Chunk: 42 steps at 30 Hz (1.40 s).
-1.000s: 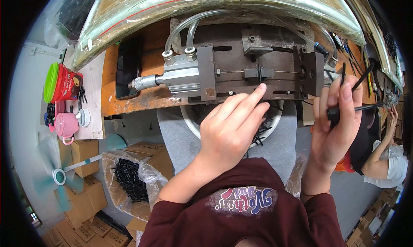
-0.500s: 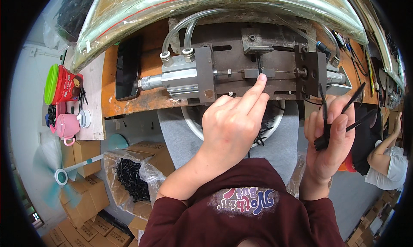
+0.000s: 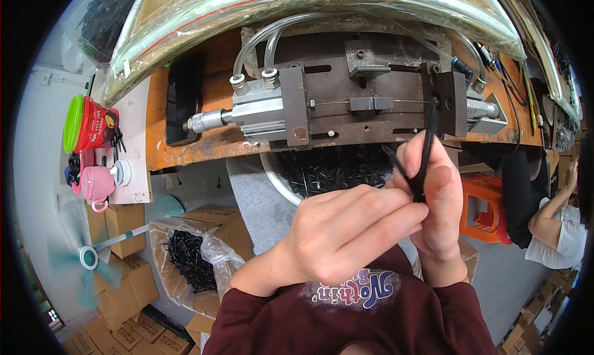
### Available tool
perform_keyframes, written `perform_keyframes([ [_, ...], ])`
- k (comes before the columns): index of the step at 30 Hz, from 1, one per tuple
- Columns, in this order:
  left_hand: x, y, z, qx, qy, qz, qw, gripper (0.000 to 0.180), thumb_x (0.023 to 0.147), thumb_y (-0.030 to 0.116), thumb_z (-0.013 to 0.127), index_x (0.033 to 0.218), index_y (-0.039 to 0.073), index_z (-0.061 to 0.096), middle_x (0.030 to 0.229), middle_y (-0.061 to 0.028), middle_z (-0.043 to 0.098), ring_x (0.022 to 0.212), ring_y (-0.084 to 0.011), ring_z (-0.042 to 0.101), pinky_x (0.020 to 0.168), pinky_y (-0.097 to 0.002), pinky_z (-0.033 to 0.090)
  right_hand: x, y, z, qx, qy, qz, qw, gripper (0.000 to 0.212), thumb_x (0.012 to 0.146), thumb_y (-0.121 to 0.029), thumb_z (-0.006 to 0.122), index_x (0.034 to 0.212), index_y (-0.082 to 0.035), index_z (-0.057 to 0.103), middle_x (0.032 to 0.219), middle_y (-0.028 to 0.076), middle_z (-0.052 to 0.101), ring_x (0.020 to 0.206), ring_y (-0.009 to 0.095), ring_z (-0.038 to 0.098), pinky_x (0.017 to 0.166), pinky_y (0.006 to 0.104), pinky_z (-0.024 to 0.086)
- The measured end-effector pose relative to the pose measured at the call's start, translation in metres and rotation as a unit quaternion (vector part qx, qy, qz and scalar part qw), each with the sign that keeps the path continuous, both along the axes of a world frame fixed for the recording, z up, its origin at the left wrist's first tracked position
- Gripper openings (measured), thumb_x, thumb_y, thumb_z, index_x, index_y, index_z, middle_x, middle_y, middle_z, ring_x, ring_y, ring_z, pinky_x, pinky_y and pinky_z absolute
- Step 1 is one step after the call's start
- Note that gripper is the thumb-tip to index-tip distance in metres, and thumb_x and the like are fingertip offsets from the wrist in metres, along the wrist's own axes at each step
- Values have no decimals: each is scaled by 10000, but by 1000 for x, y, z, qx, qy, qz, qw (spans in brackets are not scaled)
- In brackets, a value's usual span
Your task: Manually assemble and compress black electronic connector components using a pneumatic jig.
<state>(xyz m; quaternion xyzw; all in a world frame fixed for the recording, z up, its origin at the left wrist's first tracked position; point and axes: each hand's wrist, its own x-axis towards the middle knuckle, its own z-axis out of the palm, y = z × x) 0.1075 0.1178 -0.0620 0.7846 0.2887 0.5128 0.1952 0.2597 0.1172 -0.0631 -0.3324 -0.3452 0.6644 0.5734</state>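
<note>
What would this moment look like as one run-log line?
left hand: at black sticks | right hand: holding them | gray blocks: no stick on them | white tub: black parts inside

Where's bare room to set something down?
Pale board between red tub and orange bench looks bare; so does a narrow strip behind the rod, between phone and cylinder. Crowded: around the pink mug, and before the machine, where left hand meets right hand, which holds black pieces.

Strips (image 3: 428, 160) rise from your right hand (image 3: 442, 209), which is beside your left hand (image 3: 346, 231). Beyond both, the fixture (image 3: 365, 121) sits on the worktop (image 3: 216, 82); before it, just ahead of your left hand, pieces (image 3: 334, 169) lie in a tub (image 3: 272, 178). Left of that hand stands a carton (image 3: 232, 226); right of your right, a stool (image 3: 486, 186).
</note>
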Motion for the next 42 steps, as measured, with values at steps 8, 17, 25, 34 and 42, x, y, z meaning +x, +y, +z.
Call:
perform_keyframes([
  [8, -4, 7, -17, -23, 2, 120, 992, 366, 649, 40, 848, 997, 19, 736, 1089, -126, 689, 800, -206, 681, 669, -290, 554, 17, -8, 3, 9, -50, -96, 994, 290, 874, -20, 685, 1023, -69, 441, 774, -12, 479, 564, 25, 412, 478, 187, 297],
  [17, 11, 30, -36, 26, 216, 175, 960, 236, 712, 136, 792, 915, 46, 710, 1172, -87, 701, 697, -160, 671, 613, -263, 506, 22, -9, 10, 124, -92, -114, 981, 349, 964, -323, 636, 909, -47, 430, 745, 47, 446, 478, 68, 338, 425, 219, 282],
  [25, 8, 32, -33, 1, 218, 167, 962, 260, 715, 162, 801, 935, 54, 713, 1166, -75, 704, 666, -168, 653, 591, -252, 488, 22, -11, 10, 152, -123, -153, 969, 392, 1038, -387, 456, 819, -67, 403, 685, 69, 462, 483, 88, 364, 435, 220, 299],
  [34, 9, 5, -16, 64, 24, -17, 998, 365, 645, 95, 771, 1006, 45, 741, 989, -82, 692, 749, -189, 683, 596, -277, 560, 1, 2, -9, 109, -89, -115, 983, 309, 1063, -295, 403, 853, -69, 421, 727, 60, 465, 586, 86, 387, 516, 214, 318],
  [42, 1, 2, -14, 32, 17, 15, 999, 357, 614, 41, 766, 970, 24, 751, 1001, -90, 680, 813, -221, 684, 674, -310, 576, 4, 4, -16, 146, -139, -82, 976, 260, 1060, -311, 428, 966, -70, 452, 804, 41, 501, 620, 46, 378, 531, 178, 310],
])
